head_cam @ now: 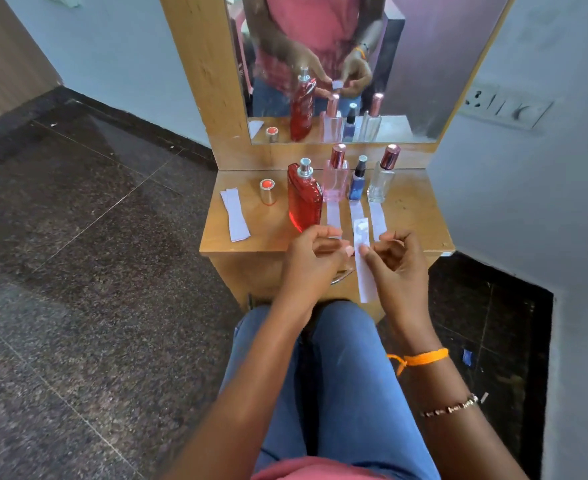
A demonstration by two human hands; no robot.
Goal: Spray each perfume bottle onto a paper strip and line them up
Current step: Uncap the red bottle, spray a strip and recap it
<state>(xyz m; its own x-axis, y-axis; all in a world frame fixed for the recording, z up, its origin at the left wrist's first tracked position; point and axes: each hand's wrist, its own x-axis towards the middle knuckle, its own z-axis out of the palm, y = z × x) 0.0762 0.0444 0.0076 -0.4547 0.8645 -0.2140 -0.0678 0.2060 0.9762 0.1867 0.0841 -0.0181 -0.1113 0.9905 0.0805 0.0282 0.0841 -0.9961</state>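
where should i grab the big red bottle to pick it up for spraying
Grip the red bottle around its flat body, below the bare sprayer, coming from its left side. That side is open toward the loose cap, while the pink bottle stands close on its right.

4 bottles stand upright in a row: red (304, 199) uncapped, pink (335, 176), blue (357, 180), clear (382, 176). 3 paper strips (334, 216) lie before them; spare strips (234, 214) lie left.

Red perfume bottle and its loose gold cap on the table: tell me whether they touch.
Apart. The head view shows bare wooden tabletop between the red perfume bottle and the gold cap, which stands upright to the bottle's left.
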